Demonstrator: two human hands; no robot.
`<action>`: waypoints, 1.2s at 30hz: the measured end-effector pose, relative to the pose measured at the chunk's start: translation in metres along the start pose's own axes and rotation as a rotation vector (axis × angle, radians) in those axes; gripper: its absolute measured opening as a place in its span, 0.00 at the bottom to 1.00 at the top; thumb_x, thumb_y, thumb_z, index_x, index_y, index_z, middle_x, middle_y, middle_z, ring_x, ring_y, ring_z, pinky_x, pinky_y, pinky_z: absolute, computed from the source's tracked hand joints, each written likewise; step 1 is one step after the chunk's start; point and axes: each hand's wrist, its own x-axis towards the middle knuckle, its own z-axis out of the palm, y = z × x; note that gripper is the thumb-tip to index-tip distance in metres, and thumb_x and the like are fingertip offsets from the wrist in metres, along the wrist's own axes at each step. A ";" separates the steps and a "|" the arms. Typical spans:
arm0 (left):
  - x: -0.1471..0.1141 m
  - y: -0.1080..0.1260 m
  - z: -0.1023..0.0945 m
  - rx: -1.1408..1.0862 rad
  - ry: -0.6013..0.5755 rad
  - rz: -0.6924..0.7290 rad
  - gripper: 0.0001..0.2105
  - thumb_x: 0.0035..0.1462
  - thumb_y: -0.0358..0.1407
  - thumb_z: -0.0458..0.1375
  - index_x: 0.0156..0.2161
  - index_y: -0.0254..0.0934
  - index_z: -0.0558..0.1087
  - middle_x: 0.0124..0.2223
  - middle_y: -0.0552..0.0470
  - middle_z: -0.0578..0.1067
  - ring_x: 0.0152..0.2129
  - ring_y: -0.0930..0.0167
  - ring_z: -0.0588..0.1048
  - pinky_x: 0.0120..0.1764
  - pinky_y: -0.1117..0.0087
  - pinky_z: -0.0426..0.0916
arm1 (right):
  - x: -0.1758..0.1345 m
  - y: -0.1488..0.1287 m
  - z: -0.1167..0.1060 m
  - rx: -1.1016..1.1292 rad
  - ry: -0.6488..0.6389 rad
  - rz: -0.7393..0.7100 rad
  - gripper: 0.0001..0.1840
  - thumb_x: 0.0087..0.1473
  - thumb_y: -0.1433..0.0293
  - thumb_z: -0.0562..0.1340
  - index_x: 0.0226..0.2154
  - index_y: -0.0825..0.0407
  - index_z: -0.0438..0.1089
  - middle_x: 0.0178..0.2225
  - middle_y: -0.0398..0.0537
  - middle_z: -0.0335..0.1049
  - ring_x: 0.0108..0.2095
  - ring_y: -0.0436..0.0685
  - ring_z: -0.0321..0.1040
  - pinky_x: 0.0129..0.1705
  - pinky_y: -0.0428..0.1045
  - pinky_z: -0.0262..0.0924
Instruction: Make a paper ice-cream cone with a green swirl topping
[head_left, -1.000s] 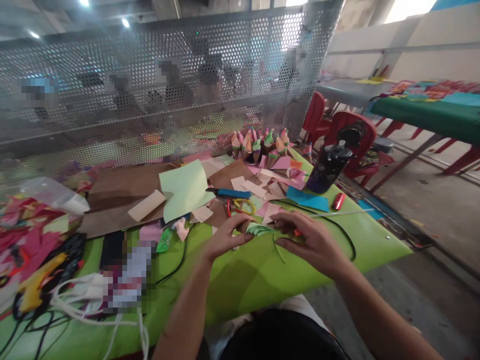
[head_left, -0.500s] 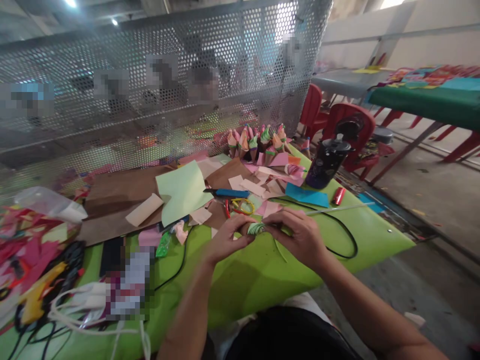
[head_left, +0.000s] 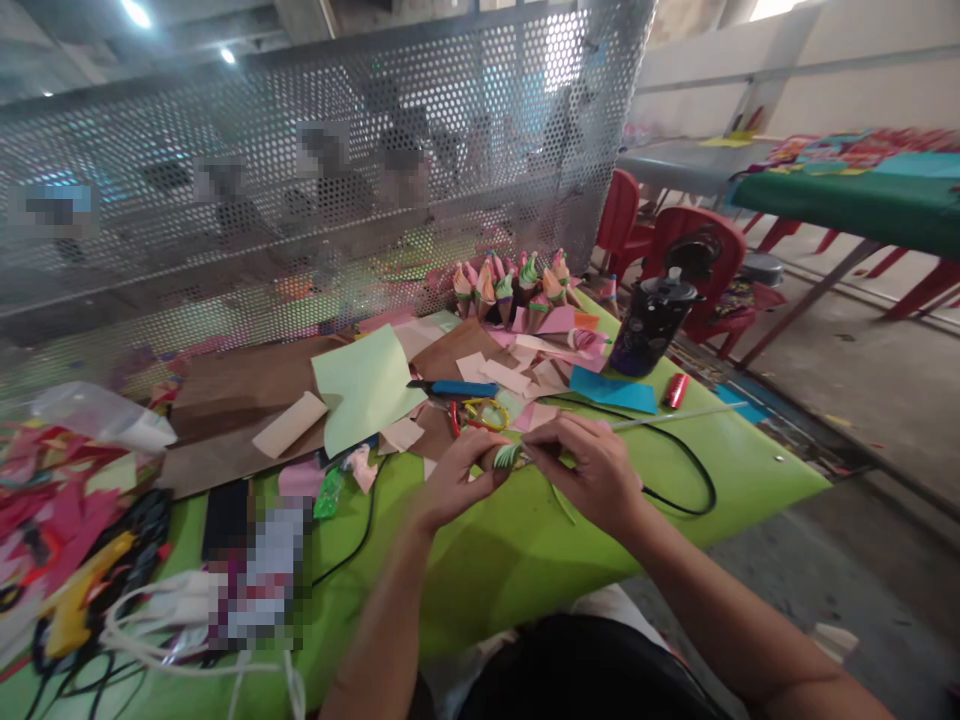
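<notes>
A small paper ice cream cone (head_left: 507,457) with a green-and-white swirled top lies sideways between my hands over the green table (head_left: 480,580). Its brown cone end is gripped by my left hand (head_left: 461,475), fingers closed round it. At the tip of the swirl, my right hand (head_left: 581,465) pinches with thumb and fingers; the very tip is hidden. Just beyond my hands are red-and-yellow-handled scissors (head_left: 486,413) and a blue utility knife (head_left: 454,388). Several finished paper cones (head_left: 517,285) with pink, peach and green swirls stand together at the back.
Pale green paper (head_left: 367,385) and brown paper (head_left: 240,400) cover the middle left. A dark tumbler (head_left: 652,325) and a red cylinder (head_left: 676,390) stand right. A yellow glue gun (head_left: 86,590) and white cable (head_left: 142,650) lie left. A perforated metal panel (head_left: 300,240) rises behind.
My right fingers have shifted slightly at the swirl's tip, and the cone appears turned a little in my grip. The rest of the table looks the same.
</notes>
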 end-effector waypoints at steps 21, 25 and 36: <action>-0.005 0.008 -0.002 0.045 0.141 -0.045 0.15 0.58 0.45 0.59 0.45 0.38 0.72 0.44 0.48 0.71 0.43 0.63 0.70 0.49 0.64 0.66 | -0.002 0.014 0.007 0.381 -0.110 0.208 0.13 0.60 0.60 0.68 0.44 0.49 0.76 0.36 0.47 0.78 0.32 0.54 0.72 0.35 0.48 0.65; -0.005 0.004 -0.001 -0.047 0.090 -0.113 0.14 0.58 0.46 0.58 0.44 0.39 0.72 0.42 0.50 0.71 0.42 0.64 0.69 0.50 0.63 0.66 | 0.006 0.014 0.009 0.428 -0.135 0.200 0.10 0.61 0.60 0.67 0.37 0.49 0.78 0.32 0.47 0.77 0.34 0.55 0.72 0.37 0.49 0.65; -0.007 -0.032 0.006 -0.467 0.177 -0.195 0.27 0.61 0.53 0.55 0.58 0.39 0.71 0.60 0.42 0.72 0.62 0.54 0.64 0.64 0.51 0.58 | 0.011 0.026 0.030 0.602 -0.050 0.363 0.17 0.60 0.55 0.66 0.41 0.50 0.76 0.31 0.45 0.74 0.30 0.53 0.68 0.33 0.48 0.64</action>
